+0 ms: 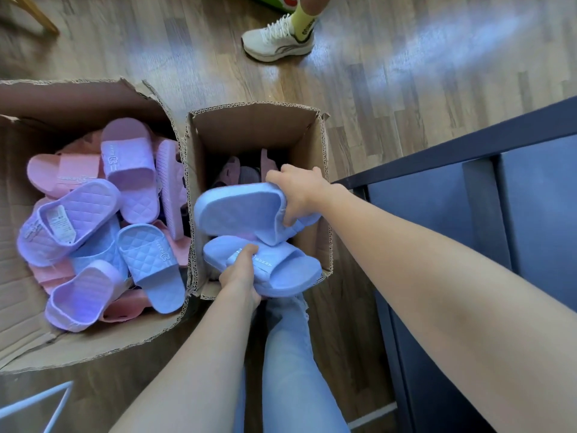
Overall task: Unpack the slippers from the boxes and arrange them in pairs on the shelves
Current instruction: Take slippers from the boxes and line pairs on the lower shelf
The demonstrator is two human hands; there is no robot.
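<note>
Two open cardboard boxes stand on the wood floor. Over the smaller box (249, 120), my right hand (299, 190) grips a light blue slipper (237, 210) turned sole up. Just below it, my left hand (242, 276) grips a matching blue slipper (281, 270) by its strap, sole down. A few darker and pink slippers lie deep in this box, mostly hidden. The larger box (78, 98) at left holds several slippers in lilac (129, 164), pink (46, 170) and blue (153, 264), piled loosely.
A dark shelf unit (468, 198) stands at right, close to the smaller box. Another person's foot in a white sneaker (278, 39) is on the floor beyond the boxes. My leg in light jeans (290, 354) is below the small box. A white frame (37, 401) shows at bottom left.
</note>
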